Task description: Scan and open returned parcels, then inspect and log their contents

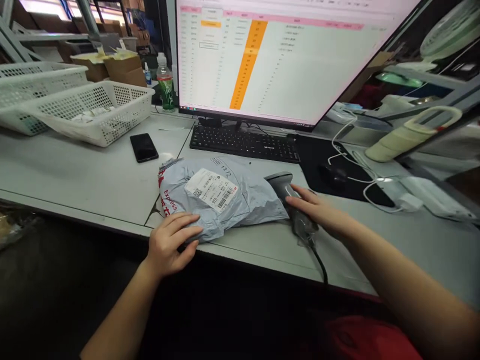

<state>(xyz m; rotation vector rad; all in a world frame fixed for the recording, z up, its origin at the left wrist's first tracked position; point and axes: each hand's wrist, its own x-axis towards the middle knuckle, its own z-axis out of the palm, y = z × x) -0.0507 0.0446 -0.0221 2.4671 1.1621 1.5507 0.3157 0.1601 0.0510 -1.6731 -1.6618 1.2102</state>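
A grey plastic mailing bag [258, 192] lies at the front of the desk, with a white shipping label [212, 190] facing up and red printing on its left end. My left hand [172, 245] grips the bag's near left edge, fingers on top and thumb low at the desk edge. Just right of the bag, a dark grey barcode scanner [302, 222] rests on the desktop, its head touching or very close to the bag. My right hand [318, 207] is closed over the scanner's handle from the right; the palm side is hidden. The scanner's cable hangs toward the desk's front edge.
Behind the bag are a black keyboard [243, 143] and a monitor [300, 65] showing a spreadsheet. A phone [144, 147], a white basket [101, 112] and a bottle [165, 85] stand left. A mouse [336, 174], white cables and a cream tumbler [401, 135] are right.
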